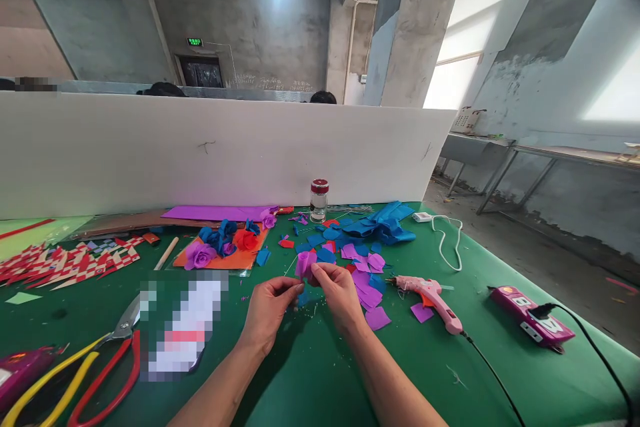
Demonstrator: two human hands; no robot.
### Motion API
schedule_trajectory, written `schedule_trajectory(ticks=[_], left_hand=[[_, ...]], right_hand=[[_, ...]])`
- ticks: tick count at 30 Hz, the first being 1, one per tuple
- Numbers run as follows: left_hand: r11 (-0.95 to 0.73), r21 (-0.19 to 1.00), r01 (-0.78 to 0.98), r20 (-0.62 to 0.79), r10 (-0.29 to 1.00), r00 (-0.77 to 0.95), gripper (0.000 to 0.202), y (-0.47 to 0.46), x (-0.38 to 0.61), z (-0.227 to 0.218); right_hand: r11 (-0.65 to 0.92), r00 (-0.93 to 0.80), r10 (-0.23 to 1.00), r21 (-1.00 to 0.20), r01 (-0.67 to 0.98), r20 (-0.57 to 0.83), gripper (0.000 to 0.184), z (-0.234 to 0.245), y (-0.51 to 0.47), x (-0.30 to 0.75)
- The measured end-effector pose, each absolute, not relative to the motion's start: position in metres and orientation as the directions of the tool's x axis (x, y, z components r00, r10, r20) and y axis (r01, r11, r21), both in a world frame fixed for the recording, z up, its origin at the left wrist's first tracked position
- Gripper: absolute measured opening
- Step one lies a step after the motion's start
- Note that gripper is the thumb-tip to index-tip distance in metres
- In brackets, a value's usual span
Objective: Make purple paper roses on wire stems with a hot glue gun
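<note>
A small curled piece of purple crepe paper [304, 264] stands upright between my hands above the green table [300, 387]. My right hand [340, 293] pinches its right edge between thumb and fingers. Just below the paper, my left hand [270, 310] has thumb and forefinger pressed together; whatever lies between them is hidden. Cut purple petals [367, 297] and blue paper pieces [327, 255] lie scattered beyond and beside my right hand. To the right, a pink glue gun [430, 297] rests on the table. Finished paper roses, purple [200, 255] and red [245, 239], sit on an orange sheet [187, 260].
A glass jar [319, 203] with a red lid stands before the white partition [225, 153]. Large shears [120, 340] and a pixelated object [183, 327] lie left. A power strip [533, 317] and a white cable [445, 240] are right. Blue crepe paper [387, 223] lies behind.
</note>
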State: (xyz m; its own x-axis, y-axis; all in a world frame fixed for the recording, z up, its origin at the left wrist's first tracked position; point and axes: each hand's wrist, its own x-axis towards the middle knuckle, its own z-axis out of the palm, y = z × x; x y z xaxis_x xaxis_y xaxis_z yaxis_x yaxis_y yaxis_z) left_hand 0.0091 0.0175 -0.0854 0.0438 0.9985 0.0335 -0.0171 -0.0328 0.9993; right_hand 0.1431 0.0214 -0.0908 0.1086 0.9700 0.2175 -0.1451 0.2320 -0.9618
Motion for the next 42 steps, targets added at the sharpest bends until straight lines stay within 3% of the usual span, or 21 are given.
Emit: schedule_trajectory(ticks=[42], left_hand=[[-0.022, 0.993, -0.112, 0.031, 0.996, 0.079, 0.02, 0.0148, 0.0102, -0.0854]], right_hand=[[0.243, 0.024, 0.969, -0.939, -0.242, 0.245, 0.037, -0.0906, 0.0191, 0.1408]])
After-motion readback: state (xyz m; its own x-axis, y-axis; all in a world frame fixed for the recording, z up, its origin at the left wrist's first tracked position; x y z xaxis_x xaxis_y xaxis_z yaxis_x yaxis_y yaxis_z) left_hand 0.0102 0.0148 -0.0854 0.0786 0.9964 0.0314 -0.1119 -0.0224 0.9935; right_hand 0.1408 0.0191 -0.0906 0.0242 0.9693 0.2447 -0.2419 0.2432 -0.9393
